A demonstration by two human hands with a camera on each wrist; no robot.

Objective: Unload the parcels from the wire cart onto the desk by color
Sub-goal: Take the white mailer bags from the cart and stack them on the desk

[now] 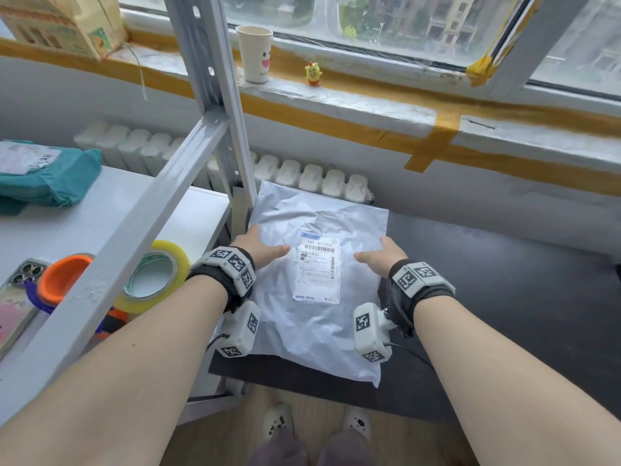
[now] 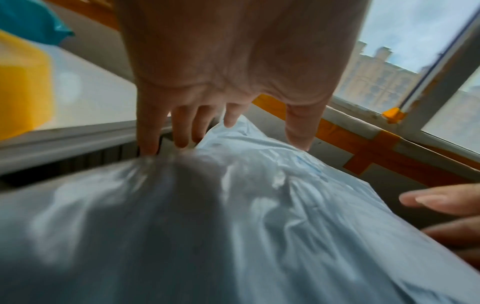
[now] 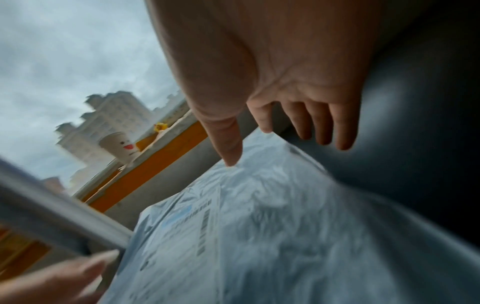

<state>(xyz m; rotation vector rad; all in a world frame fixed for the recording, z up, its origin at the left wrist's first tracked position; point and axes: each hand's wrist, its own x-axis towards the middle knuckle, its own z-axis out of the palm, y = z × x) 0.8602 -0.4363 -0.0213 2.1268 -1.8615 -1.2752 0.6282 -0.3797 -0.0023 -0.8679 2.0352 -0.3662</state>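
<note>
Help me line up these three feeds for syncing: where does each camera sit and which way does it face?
Head: worn on the head, looking down at the grey parcel on the dark desk; forearms, left hand, right hand and shoes show.
Left wrist: under the left hand, facing the window.
Right wrist: under the right hand, facing the paper cup.
All share the parcel.

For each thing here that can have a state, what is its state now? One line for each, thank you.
Grey parcel: lying flat on the dark surface, label side up.
Left hand: open, fingers straight, at the parcel's left edge.
Right hand: open, fingers straight, at the parcel's right edge.
Teal parcel: lying on the white desk.
Paper cup: upright on the windowsill.
Tape roll: lying flat.
</note>
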